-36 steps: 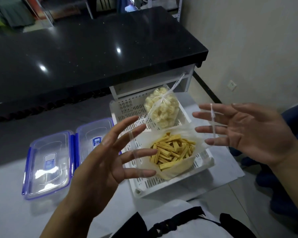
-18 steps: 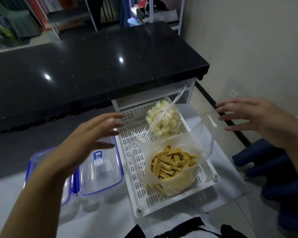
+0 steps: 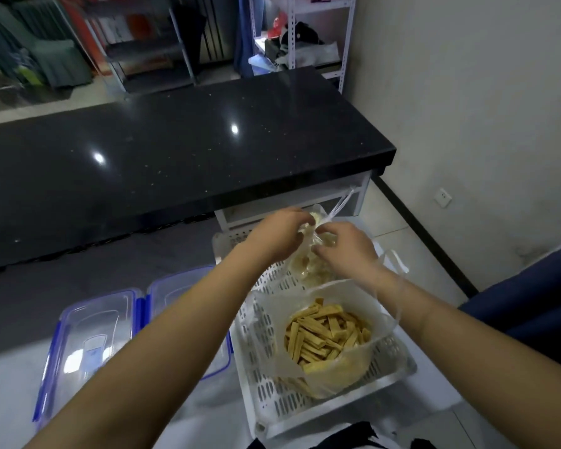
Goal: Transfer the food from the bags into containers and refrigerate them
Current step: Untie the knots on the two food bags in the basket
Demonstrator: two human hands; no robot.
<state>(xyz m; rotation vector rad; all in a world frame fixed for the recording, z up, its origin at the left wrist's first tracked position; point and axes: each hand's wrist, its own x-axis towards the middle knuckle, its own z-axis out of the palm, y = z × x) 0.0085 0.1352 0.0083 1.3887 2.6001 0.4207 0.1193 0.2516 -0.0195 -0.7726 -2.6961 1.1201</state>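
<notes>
Head view: left hand (image 3: 274,236) and right hand (image 3: 344,249) both pinching knotted neck of tied bag (image 3: 308,265) in white basket (image 3: 305,406); hard yank could tear film, spilling food

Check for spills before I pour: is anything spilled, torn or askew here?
Nothing stands out. The open bag of yellow strips sits upright in the white basket, contents inside; both hands work the tied bag behind it.
</notes>
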